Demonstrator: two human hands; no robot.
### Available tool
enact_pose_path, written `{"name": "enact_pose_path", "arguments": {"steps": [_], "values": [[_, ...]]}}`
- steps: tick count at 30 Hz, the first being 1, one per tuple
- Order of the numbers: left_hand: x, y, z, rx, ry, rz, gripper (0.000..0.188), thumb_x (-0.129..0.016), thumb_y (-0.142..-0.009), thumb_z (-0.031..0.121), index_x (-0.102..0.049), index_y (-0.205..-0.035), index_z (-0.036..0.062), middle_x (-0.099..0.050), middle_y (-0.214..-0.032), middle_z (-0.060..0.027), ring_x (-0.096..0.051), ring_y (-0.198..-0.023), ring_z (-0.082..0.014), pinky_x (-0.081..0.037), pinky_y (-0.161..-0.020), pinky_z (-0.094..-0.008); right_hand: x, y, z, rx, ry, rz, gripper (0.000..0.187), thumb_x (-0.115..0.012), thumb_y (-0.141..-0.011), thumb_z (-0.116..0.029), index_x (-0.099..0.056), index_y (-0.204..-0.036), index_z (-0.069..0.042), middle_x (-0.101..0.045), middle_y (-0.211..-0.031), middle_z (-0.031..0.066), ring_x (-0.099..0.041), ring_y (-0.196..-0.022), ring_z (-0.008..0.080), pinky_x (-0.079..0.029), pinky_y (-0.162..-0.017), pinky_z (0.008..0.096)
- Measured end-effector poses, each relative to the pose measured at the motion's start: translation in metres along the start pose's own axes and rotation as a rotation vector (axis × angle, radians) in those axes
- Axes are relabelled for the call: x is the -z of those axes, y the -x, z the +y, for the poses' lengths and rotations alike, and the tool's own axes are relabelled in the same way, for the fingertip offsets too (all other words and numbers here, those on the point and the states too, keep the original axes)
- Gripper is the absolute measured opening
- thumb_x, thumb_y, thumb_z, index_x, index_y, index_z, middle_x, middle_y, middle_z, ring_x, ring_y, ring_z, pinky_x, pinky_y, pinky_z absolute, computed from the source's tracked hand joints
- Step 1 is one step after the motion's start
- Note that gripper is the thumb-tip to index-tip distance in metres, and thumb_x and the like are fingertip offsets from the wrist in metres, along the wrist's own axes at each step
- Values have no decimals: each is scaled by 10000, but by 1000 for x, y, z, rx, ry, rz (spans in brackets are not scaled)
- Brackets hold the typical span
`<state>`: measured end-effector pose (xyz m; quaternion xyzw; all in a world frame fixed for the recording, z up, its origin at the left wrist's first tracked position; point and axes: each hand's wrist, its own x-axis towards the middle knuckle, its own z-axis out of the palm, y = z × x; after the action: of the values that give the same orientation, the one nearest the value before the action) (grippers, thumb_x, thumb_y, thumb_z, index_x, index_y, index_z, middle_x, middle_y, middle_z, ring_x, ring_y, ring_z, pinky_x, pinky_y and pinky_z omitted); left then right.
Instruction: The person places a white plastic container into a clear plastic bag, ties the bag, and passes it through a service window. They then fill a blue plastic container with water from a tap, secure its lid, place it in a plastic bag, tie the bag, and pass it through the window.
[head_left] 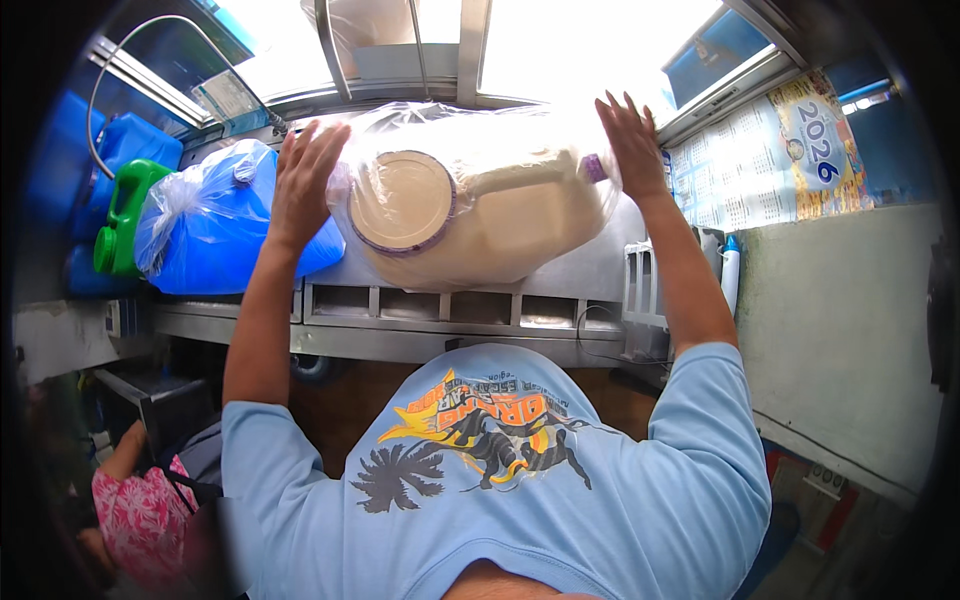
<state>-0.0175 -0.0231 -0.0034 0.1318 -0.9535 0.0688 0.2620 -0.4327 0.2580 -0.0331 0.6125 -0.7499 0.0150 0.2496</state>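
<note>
A large whitish jug (522,218) lies on its side inside a clear plastic bag (440,125) on the metal counter (340,272). Its wide round lid (402,202) has a purple rim, and a small purple cap (593,168) is at its right end. My left hand (305,180) is at the bag's left end, fingers stretched upward and seemingly against the plastic. Beyond the small cap, my right hand (635,145) is raised with fingers spread; whether it touches the bag is unclear. Neither hand is closed round anything.
Left of my left hand stands a blue jug (215,235) wrapped in clear plastic. Beside it are a green jug (125,215) and more blue containers (140,145). A white rack (640,285) and blue-white bottle (731,275) flank my right forearm. At lower left is another person's pink patterned clothing (145,515).
</note>
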Motion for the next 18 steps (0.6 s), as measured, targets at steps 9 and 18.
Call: {"name": "enact_pose_path", "arguments": {"steps": [9,18], "values": [[92,-33,19,489,704,-507,219,-638,-926,159,-621,-1091,17,-673,-998,-133,-633,-935,-216,-492,-875,-341,125,-59,42,136,-718,-333,218,-581,-990,-206,-675,-1058,-22,-716,-914,160,-685,-841,312,-530,-807,410],[123,-44,57,561,447,-803,315,-579,-1002,325,-646,-954,22,-618,-781,-55,-564,-734,-158,-475,-714,-329,145,-44,67,273,-791,-601,186,-599,-971,-157,-687,-977,7,-594,-708,69,-550,-641,142,-456,-640,321]]}}
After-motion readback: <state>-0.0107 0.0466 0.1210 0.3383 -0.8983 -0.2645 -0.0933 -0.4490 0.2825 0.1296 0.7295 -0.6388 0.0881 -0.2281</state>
